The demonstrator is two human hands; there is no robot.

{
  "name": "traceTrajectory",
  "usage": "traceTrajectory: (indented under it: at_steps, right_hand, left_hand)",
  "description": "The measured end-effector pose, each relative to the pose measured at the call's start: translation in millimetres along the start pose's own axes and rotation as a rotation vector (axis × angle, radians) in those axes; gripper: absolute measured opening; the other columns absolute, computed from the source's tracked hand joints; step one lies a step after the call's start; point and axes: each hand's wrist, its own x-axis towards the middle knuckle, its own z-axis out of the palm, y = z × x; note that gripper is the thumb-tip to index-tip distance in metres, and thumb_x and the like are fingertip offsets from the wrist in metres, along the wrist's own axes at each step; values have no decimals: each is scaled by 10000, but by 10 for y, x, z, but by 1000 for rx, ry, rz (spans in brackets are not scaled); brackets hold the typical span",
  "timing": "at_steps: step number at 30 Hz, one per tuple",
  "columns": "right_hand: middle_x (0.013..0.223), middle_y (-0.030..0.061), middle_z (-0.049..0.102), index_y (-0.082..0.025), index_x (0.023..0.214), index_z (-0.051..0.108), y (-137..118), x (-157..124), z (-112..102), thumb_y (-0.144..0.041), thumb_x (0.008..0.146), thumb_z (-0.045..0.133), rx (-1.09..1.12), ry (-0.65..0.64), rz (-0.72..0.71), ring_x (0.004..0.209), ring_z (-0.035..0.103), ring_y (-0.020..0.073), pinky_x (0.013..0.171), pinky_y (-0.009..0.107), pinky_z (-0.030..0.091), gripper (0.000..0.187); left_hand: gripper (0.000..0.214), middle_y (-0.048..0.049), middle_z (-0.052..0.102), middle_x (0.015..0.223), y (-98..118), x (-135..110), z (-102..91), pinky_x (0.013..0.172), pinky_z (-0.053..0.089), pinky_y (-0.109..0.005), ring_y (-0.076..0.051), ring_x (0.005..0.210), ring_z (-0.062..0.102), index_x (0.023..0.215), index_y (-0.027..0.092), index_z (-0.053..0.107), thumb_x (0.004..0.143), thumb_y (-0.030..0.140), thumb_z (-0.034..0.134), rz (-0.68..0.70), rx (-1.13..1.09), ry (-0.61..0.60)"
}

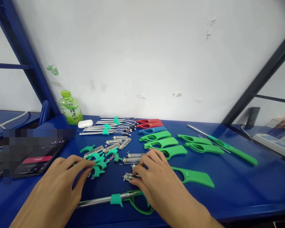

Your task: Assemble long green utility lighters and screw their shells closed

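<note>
My left hand (59, 180) has its thumb and index fingertips brought together at the left edge of a pile of teal plastic triggers (101, 164); anything between the tips is hidden. My right hand (160, 177) has its thumb and fingers closed on a clear lighter fuel tank (127, 177), partly covered by the hand. Just behind it lie more clear tanks (130, 161). In front of both hands lies a lighter half (140, 209), green, with a metal tube (97, 201) and a teal trigger (116, 199) on it. Beside my right wrist is a green handle shell (197, 177).
Several metal rods with wires (97, 129) lie at the back. Red shells (149, 122), a blue shell (152, 130) and green shells (156, 136) form a column. An assembled green lighter (235, 149) lies right. A phone (41, 158), white case (85, 123) and bottle (71, 109) stand left.
</note>
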Motion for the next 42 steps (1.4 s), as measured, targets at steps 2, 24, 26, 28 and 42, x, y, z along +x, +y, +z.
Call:
traceTrajectory:
  at_steps: [2,24,26,28,42]
  right_hand:
    - [905,43,753,-220,911,797,40,-15,52,-313,957,980,-10,27,2,953,721,299,938,488,630,211]
    - [984,-76,873,-296,1145,748,149,-247,47,-348,1216,637,323,351,118,964,823,182,1313,440,455,142]
    - [988,-80,877,-304,1169,753,199,-255,22,-334,1196,678,308,311,81,969,834,186,1300,433,486,85]
    - [1016,-75,886,-313,1206,758,255,-264,-6,-298,1162,734,290,252,39,989,845,199,1283,442,523,52]
    - [1011,-88,883,-320,1209,754,249,-255,-42,-289,1161,733,306,269,22,971,844,186,1291,411,508,61]
  left_hand:
    - [386,6,864,1017,-86,-56,-5,866,579,-412,-270,913,779,988,353,861,1063,488,508,-13,16,-7]
    - [305,18,836,901,-220,-143,65,668,571,-287,-205,749,820,901,354,791,1033,465,538,-196,-51,-176]
    - [345,6,814,857,-174,-124,42,660,580,-285,-200,718,814,865,342,785,1035,434,499,-197,-48,-186]
    - [371,-13,796,844,-134,-119,27,655,587,-298,-212,732,822,848,333,781,1020,414,462,-194,-42,-203]
    - [386,-20,779,801,-83,-54,-47,595,552,-326,-228,669,806,827,324,728,1037,431,423,-172,-12,-237]
